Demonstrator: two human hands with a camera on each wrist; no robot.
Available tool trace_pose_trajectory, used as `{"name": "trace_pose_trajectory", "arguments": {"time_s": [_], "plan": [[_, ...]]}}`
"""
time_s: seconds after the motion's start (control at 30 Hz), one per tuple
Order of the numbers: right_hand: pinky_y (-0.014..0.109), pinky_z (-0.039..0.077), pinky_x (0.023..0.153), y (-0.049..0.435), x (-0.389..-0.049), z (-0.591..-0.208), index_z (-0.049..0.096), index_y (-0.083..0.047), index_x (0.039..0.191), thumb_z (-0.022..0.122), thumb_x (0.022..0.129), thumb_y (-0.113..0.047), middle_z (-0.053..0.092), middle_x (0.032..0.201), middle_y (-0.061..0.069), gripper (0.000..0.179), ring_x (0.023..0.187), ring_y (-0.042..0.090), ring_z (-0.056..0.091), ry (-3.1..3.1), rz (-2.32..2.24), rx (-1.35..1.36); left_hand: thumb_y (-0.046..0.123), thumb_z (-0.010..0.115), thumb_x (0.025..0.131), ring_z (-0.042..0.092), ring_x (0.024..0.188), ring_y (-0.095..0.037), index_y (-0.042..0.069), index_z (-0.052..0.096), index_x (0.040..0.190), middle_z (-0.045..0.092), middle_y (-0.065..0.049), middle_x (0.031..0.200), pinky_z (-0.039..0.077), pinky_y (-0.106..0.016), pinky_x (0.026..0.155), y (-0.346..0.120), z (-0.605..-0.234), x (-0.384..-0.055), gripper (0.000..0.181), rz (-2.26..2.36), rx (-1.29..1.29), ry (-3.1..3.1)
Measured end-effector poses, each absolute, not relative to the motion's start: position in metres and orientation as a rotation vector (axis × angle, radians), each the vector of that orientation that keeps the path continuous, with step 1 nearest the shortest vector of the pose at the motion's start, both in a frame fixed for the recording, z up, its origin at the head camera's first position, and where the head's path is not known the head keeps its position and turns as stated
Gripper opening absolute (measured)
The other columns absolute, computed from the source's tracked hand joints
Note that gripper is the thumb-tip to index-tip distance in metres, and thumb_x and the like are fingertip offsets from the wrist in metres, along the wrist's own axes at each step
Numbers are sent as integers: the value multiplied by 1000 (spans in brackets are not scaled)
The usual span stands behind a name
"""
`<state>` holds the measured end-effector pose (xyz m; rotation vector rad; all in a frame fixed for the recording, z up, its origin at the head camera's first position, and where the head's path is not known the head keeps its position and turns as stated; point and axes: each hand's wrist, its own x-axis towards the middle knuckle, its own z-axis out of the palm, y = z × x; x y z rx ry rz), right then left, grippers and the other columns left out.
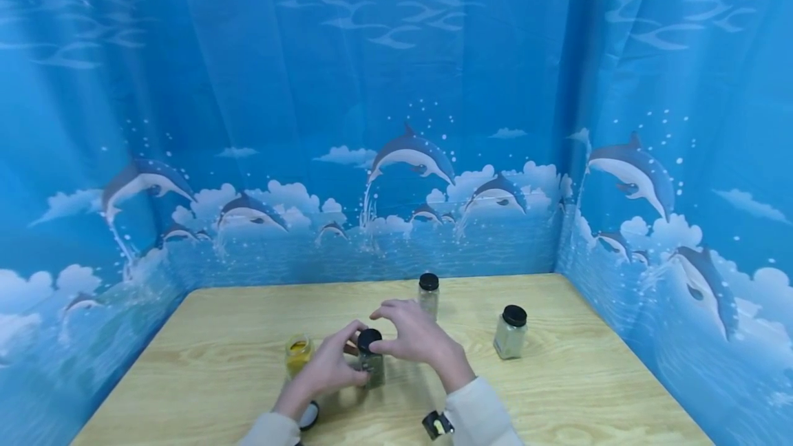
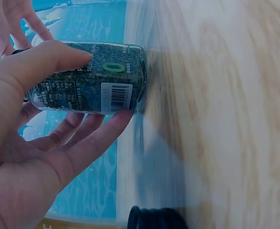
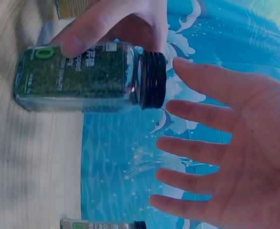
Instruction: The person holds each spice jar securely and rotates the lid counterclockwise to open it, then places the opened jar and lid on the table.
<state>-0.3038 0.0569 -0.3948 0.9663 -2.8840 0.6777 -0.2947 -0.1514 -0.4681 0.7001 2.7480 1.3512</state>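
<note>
A square glass jar of dried green herbs (image 1: 374,372) stands on the wooden table with its black screw lid (image 3: 154,80) on. My left hand (image 1: 328,367) grips its body, thumb on one face and fingers along the opposite side, as the left wrist view shows. Beside the lid is my right hand (image 1: 416,337), its fingers spread and nearly straight. In the right wrist view, the thumb and index fingertips are close to the lid's edge, with nothing held in the palm.
Left of the herb jar stands a lidless jar of yellow powder (image 1: 298,358). A black lid with a white inside (image 1: 309,416) lies by the left wrist. Two more black-lidded jars, one farther back (image 1: 429,298) and one at right (image 1: 511,334), stand beyond. A small dark object (image 1: 437,425) lies by the right sleeve.
</note>
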Motion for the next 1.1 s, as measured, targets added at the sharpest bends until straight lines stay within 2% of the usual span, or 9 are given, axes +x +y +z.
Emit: {"name": "trace_pose_trajectory", "arguments": {"time_s": [0.23,0.47,0.87,1.1], "plan": [[54,49,110,50,-300,-397,69,-17,131,79,90,-41,61,146,10,49,134,33,55,-2876,642,933,5,87,68,71,103,-33,12,57,129,67,-11,111,64,-43,84,-151,-470,-294,68,1394,705,2744],[54,50,110,47,-298,-398,71,-18,127,80,88,-43,64,143,9,47,133,33,56,-2849,579,932,13,90,71,70,105,-30,17,58,126,66,-9,112,62,-48,89,-152,-471,-294,64,1394,708,2753],[54,52,108,42,-297,-404,74,-20,118,82,86,-45,66,140,10,41,133,34,57,-2815,504,907,12,88,74,69,109,-34,16,57,127,64,-10,115,60,-53,93,-151,-474,-297,61,1428,706,2704],[55,56,101,40,-296,-406,74,-21,115,82,85,-47,66,139,8,40,130,34,58,-2819,465,879,12,88,73,69,109,-35,16,57,127,64,-10,113,60,-54,93,-152,-474,-293,62,1407,689,2715]]}}
